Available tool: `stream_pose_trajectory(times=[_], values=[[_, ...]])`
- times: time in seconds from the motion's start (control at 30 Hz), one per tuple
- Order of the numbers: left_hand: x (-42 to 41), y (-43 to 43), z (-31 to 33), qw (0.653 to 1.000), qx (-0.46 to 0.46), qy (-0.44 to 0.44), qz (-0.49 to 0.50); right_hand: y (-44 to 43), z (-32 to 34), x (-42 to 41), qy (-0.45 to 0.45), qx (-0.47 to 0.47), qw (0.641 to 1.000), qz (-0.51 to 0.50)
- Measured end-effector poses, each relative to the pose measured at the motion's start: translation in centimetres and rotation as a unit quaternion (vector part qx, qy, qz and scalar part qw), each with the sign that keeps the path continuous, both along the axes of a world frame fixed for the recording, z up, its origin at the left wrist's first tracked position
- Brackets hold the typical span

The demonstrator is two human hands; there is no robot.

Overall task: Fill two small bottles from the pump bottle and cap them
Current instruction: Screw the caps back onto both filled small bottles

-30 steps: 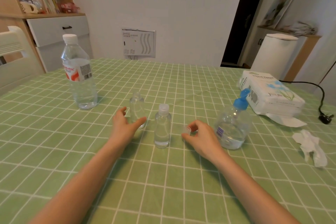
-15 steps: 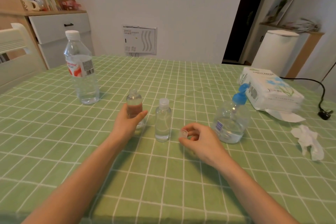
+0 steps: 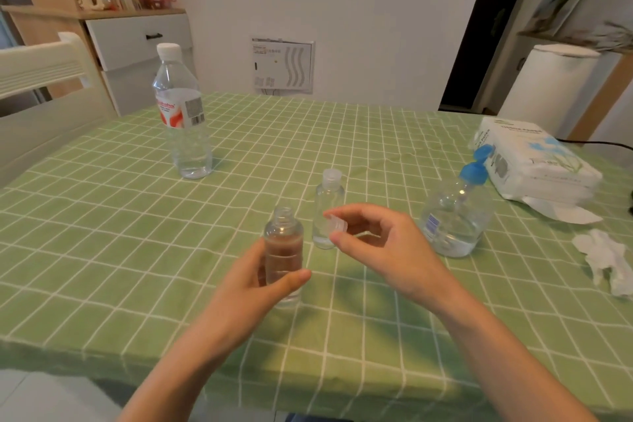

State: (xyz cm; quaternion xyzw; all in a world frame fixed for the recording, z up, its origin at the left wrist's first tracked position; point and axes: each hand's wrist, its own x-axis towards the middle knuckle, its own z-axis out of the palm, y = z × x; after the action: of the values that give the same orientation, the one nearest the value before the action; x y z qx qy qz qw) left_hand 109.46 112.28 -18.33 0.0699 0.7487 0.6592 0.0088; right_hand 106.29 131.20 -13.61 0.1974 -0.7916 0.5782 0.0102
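Main thing first: uncapped bottle (image 3: 284,250), upright, neck open, near the front edge of the table (image 3: 102,233). Can't tell if standing on it or lifted a hair. Wrapped by the left hand (image 3: 246,288), thumb across the front, fingers curled round the back. Looks to have clear liquid inside, level hard to read. Then the cap (image 3: 337,229), just up and right of the neck, pinched between thumb and forefinger of the right hand (image 3: 387,250), other fingers loosely curled, not over the opening yet. Just behind that, capped bottle (image 3: 327,209), partly hidden by the hand, so probably one down, one to go. Further right, pump bottle (image 3: 455,216), blue head, lowish on liquid. Further out: water bottle (image 3: 183,120) back left, tissue pack (image 3: 534,164) back right, crumpled tissue (image 3: 606,264) by the right edge. Stuff to watch for, just guessing here: tiny slick cap in a two-finger pinch, so easy to fumble and lose off the table edge. Easy to set it on crooked too, cross-thread, and get a leak later. Easy to squeeze too hard with the neck open and burp liquid over the fingers, then slippery everything. Also only a careless right-arm swing away from knocking over the capped bottle or the pump bottle.
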Motion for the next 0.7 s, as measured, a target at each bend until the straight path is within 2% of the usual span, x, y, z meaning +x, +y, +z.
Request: stream_pose_trajectory(times=[0.4, 0.57, 0.7], values=[[0.2, 1.3, -0.5, 0.999, -0.022, 0.028, -0.04, -0.7, 1.6, 0.2, 0.03, -0.038, 0.998, 0.044], [0.0, 1.7, -0.4, 0.998, -0.028, 0.029, -0.048, -0.6, 2.4, 0.0, 0.053, -0.011, 0.997, 0.056], [-0.1, 1.8, -0.3, 0.997, -0.052, 0.023, -0.052, -0.2, 3.3, -0.2, 0.077, 0.059, 0.992, 0.077]])
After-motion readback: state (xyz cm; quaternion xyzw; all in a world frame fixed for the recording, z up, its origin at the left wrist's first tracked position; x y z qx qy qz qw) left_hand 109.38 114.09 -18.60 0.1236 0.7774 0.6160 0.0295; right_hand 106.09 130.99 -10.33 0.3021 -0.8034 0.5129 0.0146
